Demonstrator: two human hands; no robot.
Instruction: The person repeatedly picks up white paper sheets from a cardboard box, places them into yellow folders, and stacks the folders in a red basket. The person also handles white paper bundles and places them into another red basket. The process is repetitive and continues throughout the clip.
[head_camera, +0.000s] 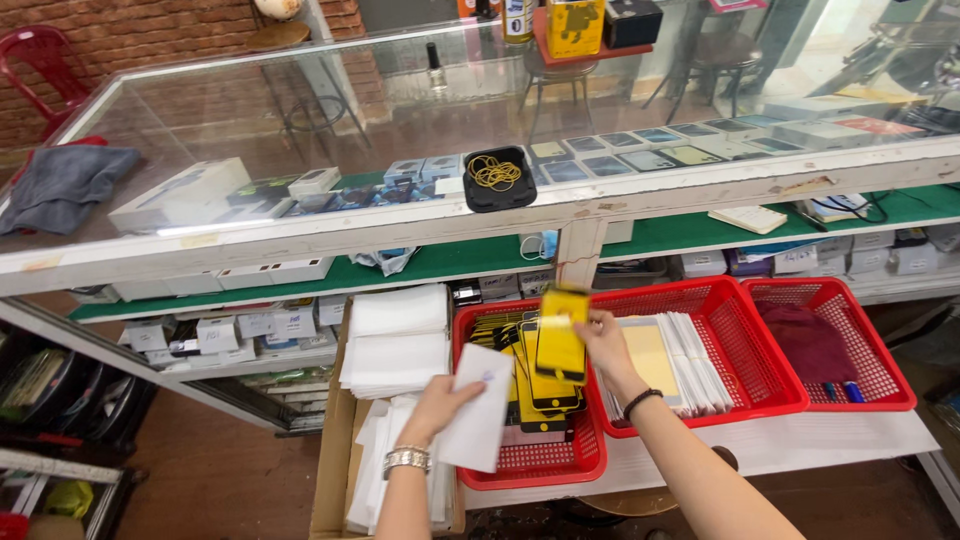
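The right hand (603, 338) was raised over the red baskets, its fingers (590, 322) pinching the upper edge of a yellow and black screen protector sheet (560, 335) that hung upright just above the left red basket (530, 462). That basket held more yellow and black sheets (535, 395), lying stacked and overlapping. The left hand (437, 405), a metal watch (406, 459) on its wrist, was lower and to the left, its fingers closed around a white paper sleeve (478, 420), thumb on top, with the sleeve tilted over the basket's left rim. Below that hand lay piles of white sleeves (395, 340) in a cardboard box (330, 480). The middle red basket (745, 350) carried a row of white packets (690, 362) standing on edge, and the right red basket (860, 340) held a dark red cloth (808, 345). Beyond them stood a glass tabletop (300, 120) with a black tray of rubber bands (497, 177) on it.
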